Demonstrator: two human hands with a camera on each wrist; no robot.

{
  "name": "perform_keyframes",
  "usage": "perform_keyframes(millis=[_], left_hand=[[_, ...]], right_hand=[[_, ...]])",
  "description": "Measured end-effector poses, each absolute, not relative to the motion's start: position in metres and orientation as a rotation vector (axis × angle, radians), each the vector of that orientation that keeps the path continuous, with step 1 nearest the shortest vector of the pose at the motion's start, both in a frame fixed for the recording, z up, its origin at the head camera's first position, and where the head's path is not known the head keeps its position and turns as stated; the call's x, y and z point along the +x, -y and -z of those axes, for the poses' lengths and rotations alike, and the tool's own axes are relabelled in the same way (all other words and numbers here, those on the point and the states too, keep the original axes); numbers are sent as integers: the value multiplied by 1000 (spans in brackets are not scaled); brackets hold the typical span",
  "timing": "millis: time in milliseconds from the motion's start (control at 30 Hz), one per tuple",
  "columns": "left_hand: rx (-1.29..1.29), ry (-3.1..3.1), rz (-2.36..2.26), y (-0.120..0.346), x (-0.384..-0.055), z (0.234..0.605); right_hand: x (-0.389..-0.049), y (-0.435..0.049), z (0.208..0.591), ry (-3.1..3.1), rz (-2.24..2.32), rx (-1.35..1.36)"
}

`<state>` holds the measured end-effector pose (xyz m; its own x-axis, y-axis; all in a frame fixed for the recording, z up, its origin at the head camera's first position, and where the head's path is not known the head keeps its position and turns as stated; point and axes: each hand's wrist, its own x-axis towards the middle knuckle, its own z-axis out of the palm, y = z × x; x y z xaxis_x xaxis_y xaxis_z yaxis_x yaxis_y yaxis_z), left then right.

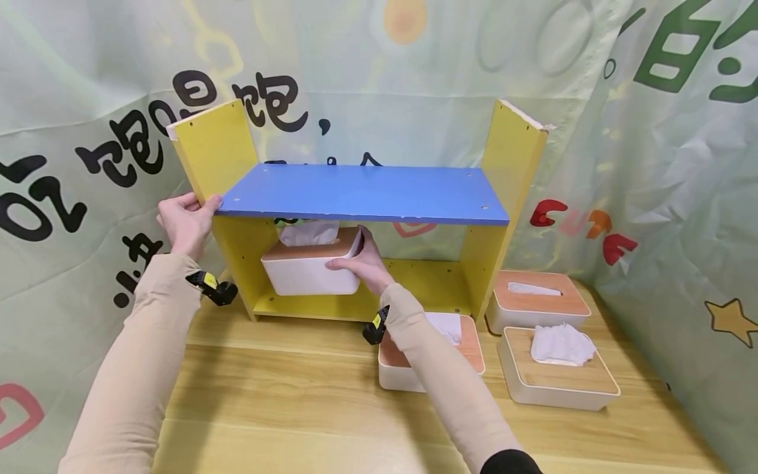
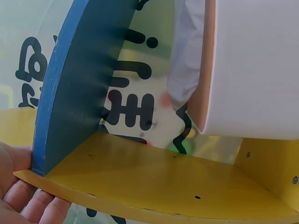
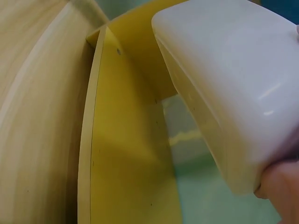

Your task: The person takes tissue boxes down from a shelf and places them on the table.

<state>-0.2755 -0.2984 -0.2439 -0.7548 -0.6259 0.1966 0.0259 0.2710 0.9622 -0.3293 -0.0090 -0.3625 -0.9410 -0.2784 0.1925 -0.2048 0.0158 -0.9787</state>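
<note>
In the head view, my right hand (image 1: 368,263) grips the right end of a white tissue box (image 1: 310,275) with a wood-look lid and a tissue sticking out of it. This box hangs inside the lower bay of a yellow shelf unit (image 1: 435,283), under its blue board (image 1: 367,191). The right wrist view shows the white box bottom (image 3: 229,70) raised above the yellow floor board. My left hand (image 1: 188,220) holds the unit's left side panel at the blue board's front corner. In the left wrist view, its fingers (image 2: 39,205) curl round the yellow panel's edge.
Beside my right forearm, a tissue box (image 1: 403,377) stands on the wooden table (image 1: 266,395). Two more stand to the right: a rear box (image 1: 541,316) close to the unit and a front box (image 1: 562,394). A printed cloth (image 1: 379,79) hangs behind and at both sides.
</note>
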Motion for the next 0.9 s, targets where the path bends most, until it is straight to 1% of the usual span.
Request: perform_keyframes(millis=[433,900], left_hand=[[551,1986,1519,298,-275,243],[555,1985,1523,300,-277,243]], right_hand=[[-311,0,359,-2198,2116,-527],[-283,-11,357,-2206,2099,-518]])
